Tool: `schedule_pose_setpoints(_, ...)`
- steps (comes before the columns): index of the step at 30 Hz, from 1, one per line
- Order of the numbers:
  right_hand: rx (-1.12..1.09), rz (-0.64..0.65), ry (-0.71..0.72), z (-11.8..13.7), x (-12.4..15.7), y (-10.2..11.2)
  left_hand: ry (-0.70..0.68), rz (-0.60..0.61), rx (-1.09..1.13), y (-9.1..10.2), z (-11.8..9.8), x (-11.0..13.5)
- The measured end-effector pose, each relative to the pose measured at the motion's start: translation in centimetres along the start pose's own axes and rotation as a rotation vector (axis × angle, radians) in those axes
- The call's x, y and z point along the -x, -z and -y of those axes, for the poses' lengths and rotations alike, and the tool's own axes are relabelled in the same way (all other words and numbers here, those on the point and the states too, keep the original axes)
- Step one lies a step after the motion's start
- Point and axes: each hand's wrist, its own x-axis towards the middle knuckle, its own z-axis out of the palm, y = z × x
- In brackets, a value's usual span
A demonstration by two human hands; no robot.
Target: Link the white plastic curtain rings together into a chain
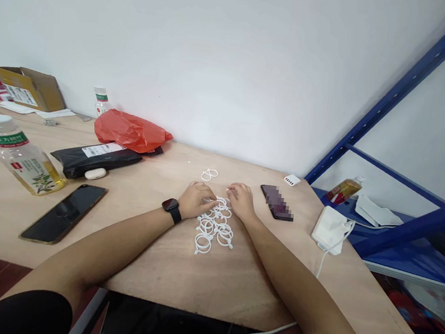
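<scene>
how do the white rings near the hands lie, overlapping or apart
Overlapping: the clustered white rings cross one another on the table.

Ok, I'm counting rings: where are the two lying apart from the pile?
In the head view, the two white rings lie just left of centre, beyond the left hand toward the wall.

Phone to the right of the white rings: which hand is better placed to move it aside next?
Probably the right hand: it is on the side of the white rings facing the phone. The left hand is at their other side and would likely have to reach past the right.
</scene>
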Motion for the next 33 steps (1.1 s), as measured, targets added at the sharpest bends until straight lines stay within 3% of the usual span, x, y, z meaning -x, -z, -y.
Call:
schedule_pose_setpoints(3, -0.084, -0.121, 0.1, 1.1, 0.3, 0.6, 0.014, -0.049, 0.001, 0.0, 0.1, 0.0)
schedule_pose_setpoints(6, -0.182, -0.163, 0.215, 2.5, 0.8, 0.9, 0.031, -0.106, -0.005, 0.0, 0.2, 0.0)
schedule_pose_setpoints(10, -0.256, -0.115, 0.338, 3.8, 1.6, 0.8, 0.004, -0.136, 0.002, 0.0, 0.4, 0.0)
schedule_pose_setpoints(16, -0.319, -0.07, 0.385, 4.4, 1.6, 0.9, -0.019, -0.133, 0.001, 0.4, 0.1, 0.0)
schedule_pose_setpoints(21, -0.35, -0.058, 0.389, 4.6, 1.5, 0.9, -0.025, -0.101, -0.019, 0.6, -0.1, 0.1)
schedule_pose_setpoints(27, -0.237, -0.028, 0.329, 3.7, 1.3, 0.4, 0.134, 0.02, -0.054, 0.2, 0.1, -0.1)
schedule_pose_setpoints(33, -0.104, 0.113, 0.201, 2.2, -0.4, 0.8, 0.2, 0.049, -0.068, -0.1, 0.0, -0.2)
